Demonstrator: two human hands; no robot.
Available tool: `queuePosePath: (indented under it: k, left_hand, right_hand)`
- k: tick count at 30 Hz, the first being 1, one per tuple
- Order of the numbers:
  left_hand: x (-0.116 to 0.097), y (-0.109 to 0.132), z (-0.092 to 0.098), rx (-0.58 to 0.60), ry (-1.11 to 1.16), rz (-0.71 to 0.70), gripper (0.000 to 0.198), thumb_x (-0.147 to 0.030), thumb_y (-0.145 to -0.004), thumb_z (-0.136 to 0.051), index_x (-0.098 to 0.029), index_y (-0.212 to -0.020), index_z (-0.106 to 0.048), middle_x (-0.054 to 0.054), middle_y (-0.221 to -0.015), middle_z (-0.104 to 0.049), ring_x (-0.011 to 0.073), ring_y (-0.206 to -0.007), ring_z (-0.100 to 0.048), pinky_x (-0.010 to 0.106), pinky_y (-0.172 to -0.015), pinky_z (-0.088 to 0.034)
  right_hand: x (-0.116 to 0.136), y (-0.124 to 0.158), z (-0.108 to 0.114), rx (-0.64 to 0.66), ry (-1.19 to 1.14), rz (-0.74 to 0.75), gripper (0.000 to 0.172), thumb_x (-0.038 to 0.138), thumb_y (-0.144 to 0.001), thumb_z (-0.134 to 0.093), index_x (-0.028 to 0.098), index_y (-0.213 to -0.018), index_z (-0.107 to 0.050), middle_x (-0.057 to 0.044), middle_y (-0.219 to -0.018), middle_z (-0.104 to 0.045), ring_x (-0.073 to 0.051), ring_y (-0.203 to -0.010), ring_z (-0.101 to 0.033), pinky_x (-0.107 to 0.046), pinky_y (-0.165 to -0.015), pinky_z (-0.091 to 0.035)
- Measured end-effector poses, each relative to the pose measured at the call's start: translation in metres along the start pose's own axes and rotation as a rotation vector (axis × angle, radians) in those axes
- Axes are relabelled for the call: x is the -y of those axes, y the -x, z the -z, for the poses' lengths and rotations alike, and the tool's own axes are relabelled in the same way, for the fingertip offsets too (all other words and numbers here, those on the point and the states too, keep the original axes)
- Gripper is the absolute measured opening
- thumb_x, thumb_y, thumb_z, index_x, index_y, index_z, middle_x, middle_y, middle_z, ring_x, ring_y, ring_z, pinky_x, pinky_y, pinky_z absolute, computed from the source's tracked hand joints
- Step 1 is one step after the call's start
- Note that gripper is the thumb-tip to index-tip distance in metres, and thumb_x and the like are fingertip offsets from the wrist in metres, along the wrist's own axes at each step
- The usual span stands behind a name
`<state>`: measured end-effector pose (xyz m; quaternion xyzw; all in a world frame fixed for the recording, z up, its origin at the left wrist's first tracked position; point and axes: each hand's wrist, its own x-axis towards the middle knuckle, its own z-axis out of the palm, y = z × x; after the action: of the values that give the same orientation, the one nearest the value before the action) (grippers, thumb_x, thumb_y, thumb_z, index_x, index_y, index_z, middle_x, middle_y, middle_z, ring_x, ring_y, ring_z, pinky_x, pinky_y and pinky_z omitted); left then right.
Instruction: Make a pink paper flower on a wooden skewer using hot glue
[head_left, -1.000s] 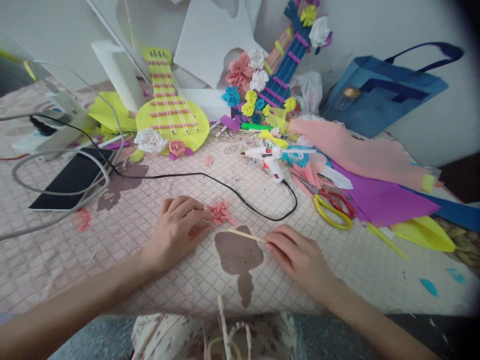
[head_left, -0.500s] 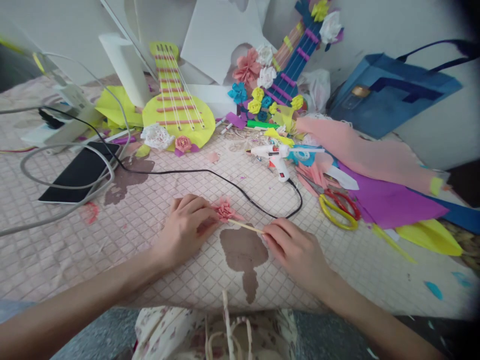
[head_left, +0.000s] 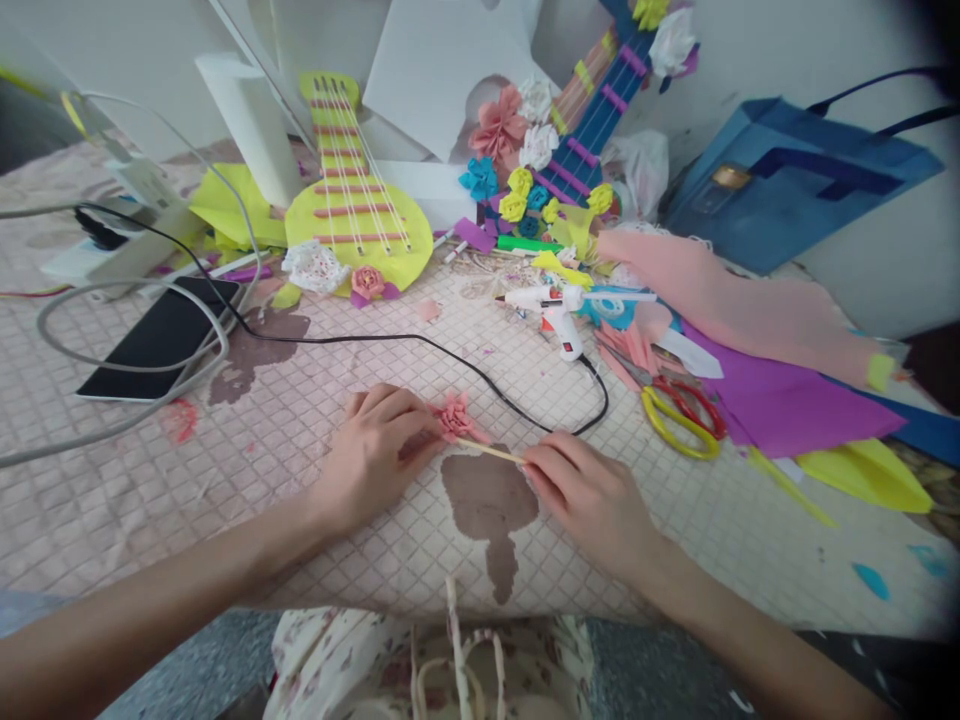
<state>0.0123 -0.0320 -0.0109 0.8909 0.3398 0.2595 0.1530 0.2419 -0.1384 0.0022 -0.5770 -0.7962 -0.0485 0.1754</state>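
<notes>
A pink paper flower is pinched at its left edge between the fingertips of my left hand. My right hand is closed on the end of a thin pale wooden stick. The stick's other end reaches the lower edge of the flower; whether it touches the petals I cannot tell. Both hands are just above or resting on the quilted table cover. Beyond them lies a white glue gun, with its black cord running left behind the flower.
Red and yellow scissors lie at the right beside purple paper and pink paper. At the back stand a yellow paper guitar and a blue one with paper flowers. A dark tablet-like device and cables are left; a blue bag is right.
Both hands keep the same grip on the flower and the stick. The view has shifted slightly; the hands have hardly moved.
</notes>
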Motion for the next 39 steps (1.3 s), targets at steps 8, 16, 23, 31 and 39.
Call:
queuePosePath:
  k: [8,16,23,31,39]
  left_hand:
    - [0.0007,0.0013,-0.0021,-0.008,0.055,-0.037,0.004,-0.02,-0.083,-0.063,-0.023,-0.082,-0.064,-0.001,-0.089,-0.064,0.0174,-0.088,-0.051,0.034,-0.078,-0.037]
    - [-0.0019,0.0014,-0.0019,-0.069,0.046,-0.105,0.005,-0.023,-0.084,-0.062,-0.02,-0.088,-0.06,0.002,-0.09,-0.059,0.0173,-0.086,-0.05,0.033,-0.075,-0.04]
    - [-0.0017,0.0029,-0.0015,-0.057,-0.03,-0.168,0.003,-0.021,-0.085,-0.061,-0.021,-0.088,-0.061,0.001,-0.09,-0.061,0.0177,-0.088,-0.05,0.035,-0.075,-0.037]
    - [-0.0001,0.0042,-0.0009,-0.049,-0.022,-0.163,0.003,-0.023,-0.085,-0.061,-0.023,-0.088,-0.062,0.001,-0.089,-0.062,0.0175,-0.089,-0.05,0.035,-0.077,-0.036]
    - [-0.002,0.0077,0.0058,-0.046,-0.093,-0.141,0.005,-0.023,-0.086,-0.06,-0.023,-0.089,-0.064,0.002,-0.09,-0.063,0.0184,-0.09,-0.052,0.035,-0.077,-0.036]
  right_hand:
    - [0.0008,-0.0021,-0.0027,0.005,-0.038,0.02,0.016,0.017,-0.091,-0.047,0.016,-0.088,-0.062,-0.005,-0.087,-0.062,-0.014,-0.076,-0.059,-0.026,-0.064,-0.046]
    - [0.0029,-0.005,-0.0059,0.008,-0.063,0.026,0.015,0.018,-0.092,-0.047,0.017,-0.089,-0.061,-0.005,-0.087,-0.062,-0.015,-0.078,-0.059,-0.026,-0.067,-0.047]
    - [0.0045,-0.0058,-0.0057,0.016,-0.079,0.021,0.015,0.018,-0.092,-0.047,0.017,-0.086,-0.06,-0.004,-0.085,-0.061,-0.014,-0.075,-0.058,-0.026,-0.065,-0.046]
    - [0.0077,-0.0083,-0.008,0.021,-0.073,0.02,0.017,0.019,-0.093,-0.045,0.017,-0.085,-0.06,-0.003,-0.084,-0.061,-0.013,-0.075,-0.057,-0.026,-0.065,-0.044]
    - [0.0088,-0.0081,-0.0068,0.024,-0.075,0.022,0.019,0.018,-0.093,-0.044,0.017,-0.084,-0.061,-0.004,-0.083,-0.06,-0.014,-0.076,-0.057,-0.027,-0.066,-0.046]
